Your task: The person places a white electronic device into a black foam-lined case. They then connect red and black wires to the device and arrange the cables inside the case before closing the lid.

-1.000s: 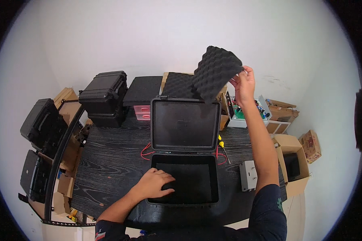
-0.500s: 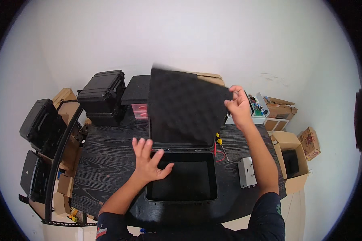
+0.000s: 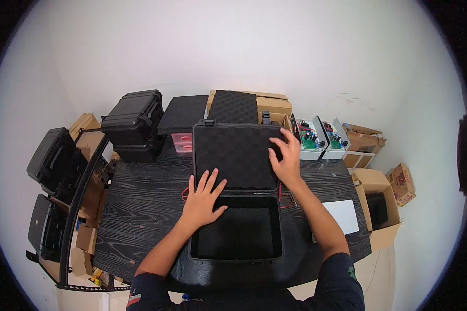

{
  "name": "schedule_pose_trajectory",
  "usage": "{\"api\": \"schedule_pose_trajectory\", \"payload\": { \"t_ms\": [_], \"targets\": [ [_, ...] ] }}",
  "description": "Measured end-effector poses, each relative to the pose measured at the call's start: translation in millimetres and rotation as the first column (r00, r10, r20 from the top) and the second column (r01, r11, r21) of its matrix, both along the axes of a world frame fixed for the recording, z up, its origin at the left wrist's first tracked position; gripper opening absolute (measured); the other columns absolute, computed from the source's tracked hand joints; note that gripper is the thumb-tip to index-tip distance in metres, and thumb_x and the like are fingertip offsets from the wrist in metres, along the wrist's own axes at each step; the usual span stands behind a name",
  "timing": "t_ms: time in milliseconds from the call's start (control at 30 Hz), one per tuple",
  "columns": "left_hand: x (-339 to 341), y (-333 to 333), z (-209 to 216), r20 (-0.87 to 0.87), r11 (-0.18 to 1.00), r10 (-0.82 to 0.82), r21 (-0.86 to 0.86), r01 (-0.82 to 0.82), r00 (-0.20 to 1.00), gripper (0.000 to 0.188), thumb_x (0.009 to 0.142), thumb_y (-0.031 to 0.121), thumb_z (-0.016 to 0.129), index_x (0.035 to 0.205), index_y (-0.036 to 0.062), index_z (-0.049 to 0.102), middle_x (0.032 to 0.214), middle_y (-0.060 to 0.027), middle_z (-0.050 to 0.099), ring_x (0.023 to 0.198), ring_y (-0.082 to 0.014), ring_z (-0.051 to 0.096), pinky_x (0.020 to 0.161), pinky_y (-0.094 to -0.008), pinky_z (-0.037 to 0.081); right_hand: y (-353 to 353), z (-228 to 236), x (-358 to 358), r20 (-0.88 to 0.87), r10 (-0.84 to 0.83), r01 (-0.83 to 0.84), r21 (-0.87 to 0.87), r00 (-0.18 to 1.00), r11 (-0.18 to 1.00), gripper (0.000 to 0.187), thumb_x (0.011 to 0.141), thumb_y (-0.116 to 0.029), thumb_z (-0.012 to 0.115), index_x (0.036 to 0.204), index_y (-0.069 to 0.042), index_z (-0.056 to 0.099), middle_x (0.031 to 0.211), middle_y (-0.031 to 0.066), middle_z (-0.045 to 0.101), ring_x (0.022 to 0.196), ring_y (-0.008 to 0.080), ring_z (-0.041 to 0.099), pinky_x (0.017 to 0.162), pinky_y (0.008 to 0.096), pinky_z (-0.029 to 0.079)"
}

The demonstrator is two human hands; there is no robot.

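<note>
An opened black hard case stands on the table, its lower tray [image 3: 236, 257] towards me and its lid raised behind. A black egg-crate foam sheet [image 3: 238, 155] lies inside the lid, filling most of it. My left hand [image 3: 203, 205] is spread open, fingertips at the foam's lower left part, palm over the tray's left edge. At the lid's right edge my right hand [image 3: 286, 158] has its fingers bent and apart, thumb and fingertips beside the foam; I cannot tell how firmly they touch. Black lining covers the tray's bottom.
Stacked black cases [image 3: 132, 127] stand at the back left, beside black foam over a pink drawer unit [image 3: 182, 142]. Behind the lid are cardboard boxes and another foam piece [image 3: 234, 106]. White housings with green circuit boards [image 3: 311, 140] sit back right. A white panel [image 3: 345, 215] lies by my right forearm.
The foam sheet has come down from above the case into the lid. My right hand has moved down and left and let go of its corner; my left hand has shifted slightly right.
</note>
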State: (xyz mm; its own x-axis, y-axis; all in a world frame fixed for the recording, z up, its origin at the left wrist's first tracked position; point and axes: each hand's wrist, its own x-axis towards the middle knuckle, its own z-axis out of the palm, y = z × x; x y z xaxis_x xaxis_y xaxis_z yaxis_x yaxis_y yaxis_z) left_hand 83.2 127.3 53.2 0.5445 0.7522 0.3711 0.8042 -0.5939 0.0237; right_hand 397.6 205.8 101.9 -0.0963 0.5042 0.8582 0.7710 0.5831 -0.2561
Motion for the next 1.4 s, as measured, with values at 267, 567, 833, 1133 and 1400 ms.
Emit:
{"api": "schedule_pose_trajectory", "payload": {
  "t_ms": [267,567,833,1133,1400],
  "targets": [
    [1,0,-1,-0.060,0.999,0.024,-0.025,-0.026,0.998,0.093,0.085,0.049,0.082,0.164,0.0183,0.044,0.177,-0.0174,0.023,0.162,-0.0410,0.025,0.125,-0.0724,0.021,-14,-16,1,0.393,-0.130,0.163,-0.051,0.910,0.985,0.055,0.088,-0.025,0.074,0.140,-0.010,0.064,0.159,0.0191,0.051,0.155,0.0416,0.038,0.123,0.0684,0.025],
    [-1,16,11,0.114,0.997,0.064,-0.057,-0.058,0.991,0.096,0.092,0.061,0.070,0.167,0.0112,0.037,0.179,-0.0217,0.016,0.164,-0.0473,0.013,0.125,-0.0749,0.014,-28,-6,-19,0.417,-0.108,0.161,-0.093,0.902,0.983,0.064,0.088,-0.033,0.075,0.147,-0.013,0.061,0.167,0.0204,0.040,0.157,0.0453,0.032,0.124,0.0712,0.023],
    [-3,97,41,0.183,0.984,0.103,0.128,-0.128,0.978,0.092,0.095,0.053,0.070,0.168,0.0096,0.034,0.178,-0.0166,0.023,0.164,-0.0475,0.012,0.126,-0.0737,0.011,-37,-42,-33,0.418,-0.155,0.247,-0.177,0.895,0.953,0.073,0.089,-0.038,0.074,0.156,-0.015,0.054,0.172,0.0239,0.032,0.160,0.0485,0.024,0.123,0.0761,0.017],
    [6,68,23,0.306,0.977,0.079,0.165,-0.135,0.949,0.087,0.086,0.028,0.071,0.165,0.0086,0.040,0.176,-0.0173,0.028,0.164,-0.0375,0.022,0.125,-0.0722,0.018,-42,-40,-32,0.366,-0.151,0.193,-0.081,0.918,0.978,0.061,0.087,-0.032,0.076,0.142,-0.010,0.063,0.160,0.0208,0.048,0.150,0.0439,0.041,0.121,0.0707,0.026],
    [-3,18,10,0.330,0.998,-0.059,0.051,0.045,0.942,0.039,0.082,0.020,0.077,0.116,0.0022,0.072,0.119,-0.0146,0.068,0.109,-0.0347,0.067,0.102,-0.0488,0.051,-69,-50,-28,0.319,0.063,-0.006,-0.176,0.946,0.984,0.021,0.083,-0.015,0.078,0.101,-0.005,0.073,0.099,0.0094,0.066,0.095,0.0299,0.065,0.079,0.0408,0.056]
  ]
}}
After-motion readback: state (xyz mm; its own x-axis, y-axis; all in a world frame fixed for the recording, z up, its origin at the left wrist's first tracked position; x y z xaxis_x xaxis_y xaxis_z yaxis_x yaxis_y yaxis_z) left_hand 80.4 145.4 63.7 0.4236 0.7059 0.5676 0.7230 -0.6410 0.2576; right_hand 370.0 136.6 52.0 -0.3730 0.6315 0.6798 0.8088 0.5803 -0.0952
